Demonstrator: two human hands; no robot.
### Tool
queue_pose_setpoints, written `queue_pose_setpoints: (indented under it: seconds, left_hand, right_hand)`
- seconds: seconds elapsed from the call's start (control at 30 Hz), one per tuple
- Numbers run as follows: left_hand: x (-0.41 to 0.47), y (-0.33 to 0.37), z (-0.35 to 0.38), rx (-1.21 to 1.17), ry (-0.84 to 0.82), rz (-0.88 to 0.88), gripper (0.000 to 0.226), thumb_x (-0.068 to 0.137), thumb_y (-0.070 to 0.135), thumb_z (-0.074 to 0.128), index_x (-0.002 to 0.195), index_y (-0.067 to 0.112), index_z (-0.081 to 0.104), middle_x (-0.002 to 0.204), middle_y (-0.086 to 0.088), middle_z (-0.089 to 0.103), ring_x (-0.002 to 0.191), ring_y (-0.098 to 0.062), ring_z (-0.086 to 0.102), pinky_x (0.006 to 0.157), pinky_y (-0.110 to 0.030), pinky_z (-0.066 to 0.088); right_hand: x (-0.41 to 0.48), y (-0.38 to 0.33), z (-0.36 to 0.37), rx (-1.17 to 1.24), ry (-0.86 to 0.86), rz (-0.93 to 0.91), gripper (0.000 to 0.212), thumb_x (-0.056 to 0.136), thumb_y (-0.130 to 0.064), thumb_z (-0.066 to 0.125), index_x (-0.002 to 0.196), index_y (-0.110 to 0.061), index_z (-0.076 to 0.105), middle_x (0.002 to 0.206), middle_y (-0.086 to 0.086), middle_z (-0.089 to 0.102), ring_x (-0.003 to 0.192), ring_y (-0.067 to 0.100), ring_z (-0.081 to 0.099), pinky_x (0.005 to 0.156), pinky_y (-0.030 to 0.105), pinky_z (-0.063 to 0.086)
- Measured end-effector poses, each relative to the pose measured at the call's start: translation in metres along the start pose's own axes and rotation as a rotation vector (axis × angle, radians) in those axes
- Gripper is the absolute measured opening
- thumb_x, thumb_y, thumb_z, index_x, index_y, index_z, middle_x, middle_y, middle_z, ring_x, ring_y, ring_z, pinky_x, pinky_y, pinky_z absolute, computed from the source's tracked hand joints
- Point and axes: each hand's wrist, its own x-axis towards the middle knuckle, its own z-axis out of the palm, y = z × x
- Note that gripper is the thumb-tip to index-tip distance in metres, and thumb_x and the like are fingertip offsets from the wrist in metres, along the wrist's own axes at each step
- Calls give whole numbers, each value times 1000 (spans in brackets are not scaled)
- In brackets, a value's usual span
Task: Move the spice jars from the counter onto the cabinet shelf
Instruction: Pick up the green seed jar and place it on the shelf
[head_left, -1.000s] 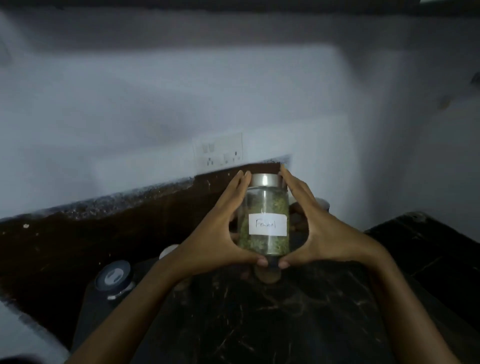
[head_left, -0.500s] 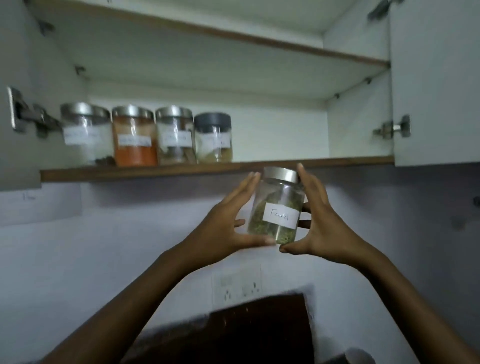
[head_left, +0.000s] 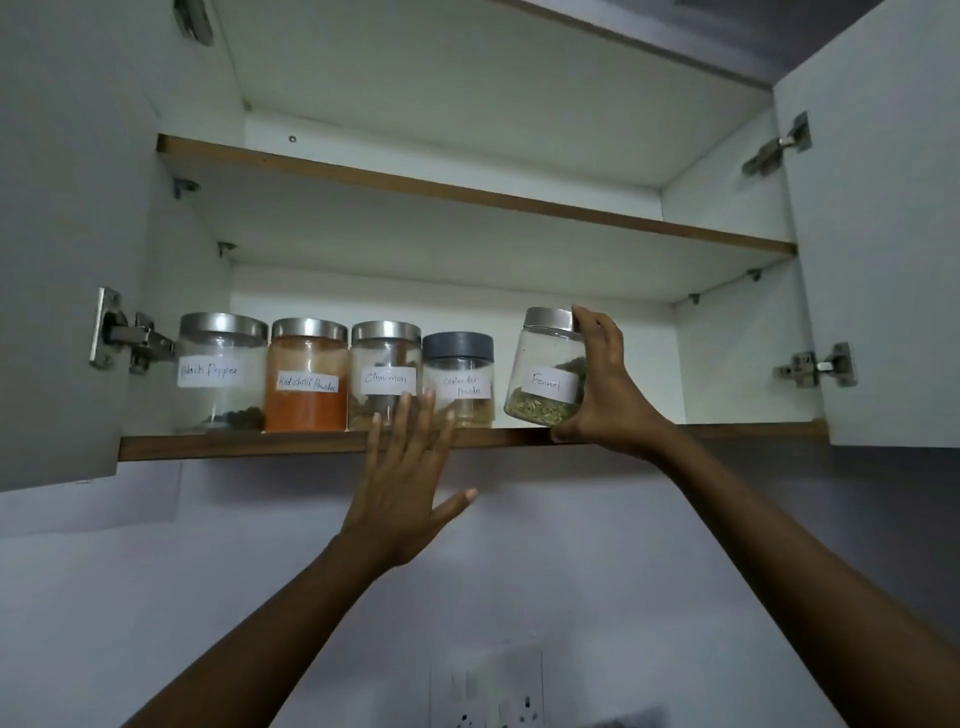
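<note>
Spanning the frame, lower cabinet shelf (head_left: 234, 447) carries four labelled jars (head_left: 384, 374) in a row, fennel jar (head_left: 545, 369) tilted at its front edge just right of them, contact unclear, right hand (head_left: 608, 395) wrapped round its side and lid, left hand (head_left: 405, 483) straight-fingered, gripping nothing.

Dim, soft light brightens the cabinet interior (head_left: 415, 296), the wall (head_left: 156, 597) below lies shadowed, edges bowed

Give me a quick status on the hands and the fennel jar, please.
Right hand grips fennel jar, tilted at shelf front. Left hand open, empty. Coriander jar close alongside.
</note>
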Motion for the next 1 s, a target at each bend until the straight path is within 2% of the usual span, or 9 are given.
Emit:
queue_pose_setpoints:
  seconds: [0.1, 0.23, 0.27, 0.33, 0.4, 0.53, 0.8, 0.9, 1.0]
  left_hand:
    - [-1, -2, 3, 66, 31, 40, 82, 89, 68, 14, 149, 12, 18, 157, -16, 5, 144, -31, 2, 112, -50, 3]
    - [0, -4, 7, 96, 32, 49, 86, 86, 71, 15, 149, 13, 20, 157, -14, 8, 144, -32, 5, 111, -52, 8]
    - [0, -4, 8, 95, 29, 48, 87, 86, 72, 16, 149, 13, 19, 157, -13, 8, 144, -31, 4, 111, -52, 8]
    - [0, -5, 10, 91, 30, 45, 89, 84, 74, 17, 149, 13, 18, 157, -13, 7, 144, -31, 4, 110, -53, 8]
    - [0, -5, 10, 95, 32, 41, 91, 83, 76, 19, 149, 13, 18, 157, -12, 8, 144, -30, 3, 110, -53, 8]
    - [0, -4, 11, 102, 34, 31, 93, 81, 76, 25, 149, 13, 19, 157, -12, 10, 144, -31, 4, 110, -53, 8]
    - [1, -5, 12, 124, 60, 36, 99, 74, 78, 30, 148, 13, 23, 156, -13, 14, 143, -31, 6, 111, -51, 4]
    - [2, -6, 14, 133, 61, 42, 101, 72, 79, 31, 148, 14, 22, 156, -13, 12, 143, -32, 4, 110, -53, 3]
    - [2, -7, 15, 143, 49, 42, 103, 70, 80, 32, 148, 14, 20, 157, -13, 9, 143, -33, 3, 111, -53, 2]
  right_hand:
    - [15, 11, 7, -46, -78, 13, 126, 52, 5, 80, 146, -27, 3, 150, 0, -4, 116, 28, 42, 62, 19, 53]
    - [26, 22, 11, 6, -177, 123, 126, 56, 12, 73, 146, -31, -5, 154, 1, -17, 141, 27, 11, 83, 24, 43]
    - [28, 25, 11, 54, -198, 148, 125, 56, 12, 71, 146, -33, -4, 154, 1, -13, 140, 28, 13, 82, 25, 43]
    - [32, 30, 14, 190, -207, 217, 118, 60, 11, 67, 145, -37, 0, 152, -1, 2, 127, 31, 36, 74, 30, 50]
    - [35, 34, 20, 305, -162, 288, 106, 68, 6, 67, 143, -41, 7, 147, 1, 17, 114, 30, 47, 79, 35, 52]
    - [39, 39, 33, 339, -62, 309, 103, 68, 3, 73, 139, -41, 13, 143, 5, 24, 114, 31, 48, 89, 41, 52]
    - [44, 36, 48, 321, -91, 372, 112, 72, -5, 73, 144, -42, -5, 147, 8, 20, 126, 29, 38, 100, 48, 43]
    - [44, 35, 47, 313, -108, 396, 111, 76, -5, 71, 144, -40, -10, 146, 13, 22, 124, 27, 39, 99, 43, 43]
    - [44, 36, 49, 328, -113, 424, 110, 81, -1, 64, 144, -34, -20, 145, 12, 24, 106, 19, 47, 85, 29, 47]
